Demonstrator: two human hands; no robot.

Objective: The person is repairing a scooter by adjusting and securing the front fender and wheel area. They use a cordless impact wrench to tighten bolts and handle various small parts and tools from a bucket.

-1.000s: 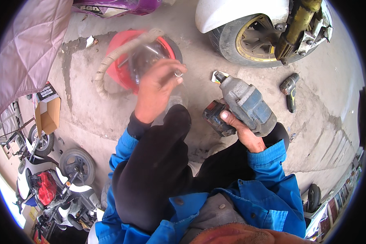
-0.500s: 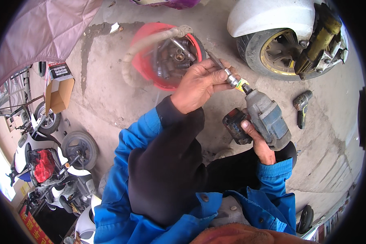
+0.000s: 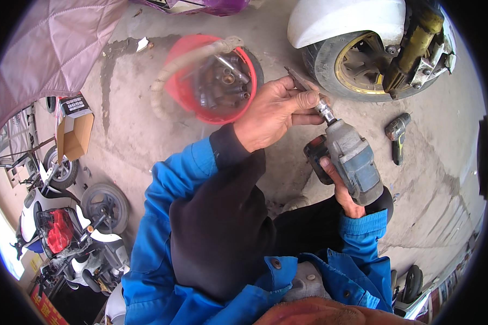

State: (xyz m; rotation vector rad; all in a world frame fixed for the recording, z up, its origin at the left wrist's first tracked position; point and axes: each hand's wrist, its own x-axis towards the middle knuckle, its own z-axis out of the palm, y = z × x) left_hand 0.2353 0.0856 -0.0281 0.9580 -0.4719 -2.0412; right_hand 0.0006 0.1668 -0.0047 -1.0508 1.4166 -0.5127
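My left hand [image 3: 271, 114] is closed on a silver socket bit [image 3: 325, 111] with a dark shank pointing up-left. The socket's lower end meets the drive of a grey-blue impact wrench [image 3: 351, 157]; whether it is fully seated I cannot tell. My right hand [image 3: 341, 192] grips the wrench handle, beside its dark battery pack [image 3: 317, 154]. Just up-left of my hands is a red basin [image 3: 184, 97] holding several metal sockets [image 3: 217, 81], with a pale ridged hose [image 3: 181, 65] over it, partly blurred.
Above sit a scooter's white fender [image 3: 341, 19], tyre and yellow fork [image 3: 417, 43]. A drill [image 3: 397, 135] lies on the concrete at right. At left are an open carton [image 3: 73, 132], scooters, a loose wheel [image 3: 106, 208] and a pink quilted cover [image 3: 49, 54].
My left hand has moved from over the basin, right to the wrench's tip, with the socket bit now touching the drive. My right hand still holds the wrench. The view has shifted slightly.
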